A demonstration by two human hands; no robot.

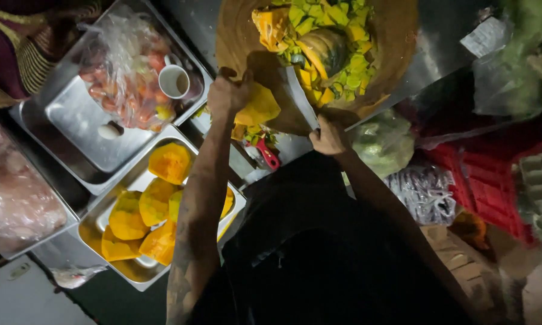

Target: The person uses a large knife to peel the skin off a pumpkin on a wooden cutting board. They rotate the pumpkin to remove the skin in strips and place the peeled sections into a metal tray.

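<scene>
Pumpkin wedge (257, 107), orange-yellow, gripped in left hand (227, 93); knife (301, 99) clasped in right hand (327, 137).

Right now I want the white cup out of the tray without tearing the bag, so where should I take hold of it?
Take the white cup by its open rim, coming from above. It sits upright, mouth up, in the steel tray, pressed against the plastic bag of reddish pieces, so its side walls are crowded. A small handle seems to jut at its upper left, though it is too small to be sure of.
</scene>
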